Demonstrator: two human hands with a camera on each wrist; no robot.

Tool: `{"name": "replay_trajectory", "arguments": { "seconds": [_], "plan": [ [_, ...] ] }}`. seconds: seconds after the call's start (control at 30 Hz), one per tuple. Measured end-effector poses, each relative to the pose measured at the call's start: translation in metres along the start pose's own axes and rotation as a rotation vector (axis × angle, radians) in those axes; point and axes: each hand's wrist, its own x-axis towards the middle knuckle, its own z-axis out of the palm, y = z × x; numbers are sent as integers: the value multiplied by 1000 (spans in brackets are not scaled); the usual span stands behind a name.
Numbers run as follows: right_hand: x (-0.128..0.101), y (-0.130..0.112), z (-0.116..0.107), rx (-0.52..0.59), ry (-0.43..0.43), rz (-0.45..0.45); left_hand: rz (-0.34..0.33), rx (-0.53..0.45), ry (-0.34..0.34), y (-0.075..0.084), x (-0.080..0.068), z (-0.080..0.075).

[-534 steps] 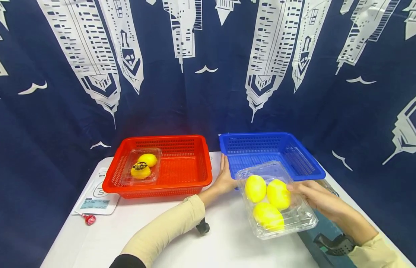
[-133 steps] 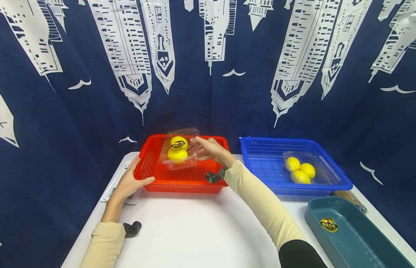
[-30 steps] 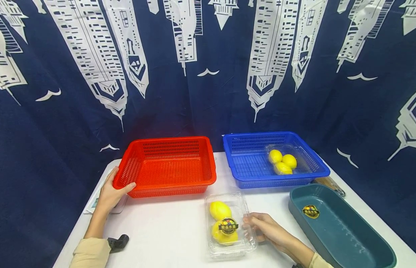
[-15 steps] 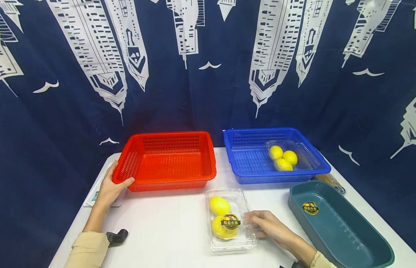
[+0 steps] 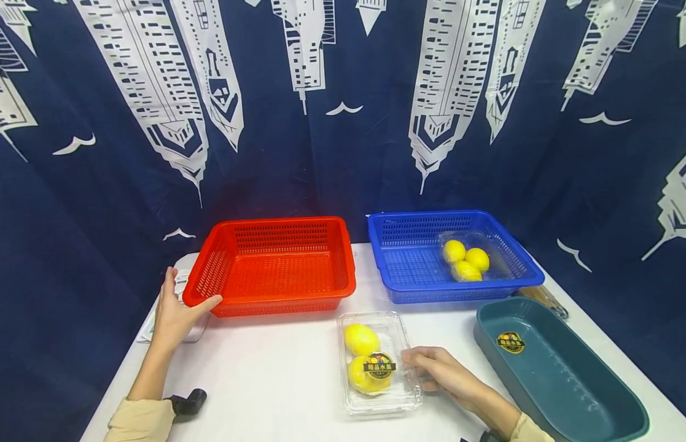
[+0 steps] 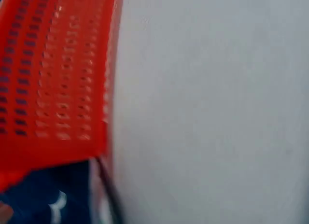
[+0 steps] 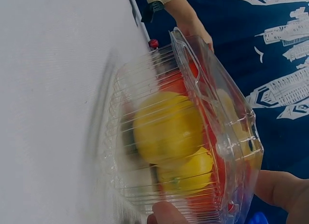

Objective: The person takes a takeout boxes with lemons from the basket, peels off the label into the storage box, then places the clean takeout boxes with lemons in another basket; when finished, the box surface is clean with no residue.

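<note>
Right hand point(image 5: 444, 376) grasping clear plastic clamshell box point(image 5: 379, 362) of two lemons point(image 5: 365, 356); left hand point(image 5: 174, 314), relaxed, touching empty red plastic basket point(image 5: 273, 267); blue plastic basket point(image 5: 425, 270) holding three lemons point(image 5: 465, 261).

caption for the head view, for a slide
Right hand holds a clear box of lemons on the white table; left hand touches the red basket.
</note>
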Motion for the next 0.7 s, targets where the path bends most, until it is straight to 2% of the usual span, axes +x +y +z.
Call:
{"name": "replay_trajectory", "arguments": {
  "seconds": [0.1, 0.17, 0.3, 0.37, 0.47, 0.57, 0.63, 0.7],
  "plan": [
    [0, 1, 0, 11, -10, -7, 54, 83, 87, 17, -14, 6],
    [0, 2, -1, 17, -16, -14, 99, 82, 122, 30, -25, 13],
    [0, 5, -2, 10, -9, -16, 213, 31, 154, 52, -49, 32],
    [0, 6, -2, 8, -4, -13, 261, 11, 138, 62, -61, 42],
    [0, 7, -1, 9, 4, -9, 326, -8, 72, 73, -78, 57],
    [0, 6, -1, 13, 6, -7, 357, -29, -30, 80, -92, 72],
    [0, 6, -1, 8, 3, -12, 349, -67, -115, 82, -101, 82],
    [-1, 5, -1, 8, 3, -11, 312, -105, -204, 84, -109, 93]
  ]
}}
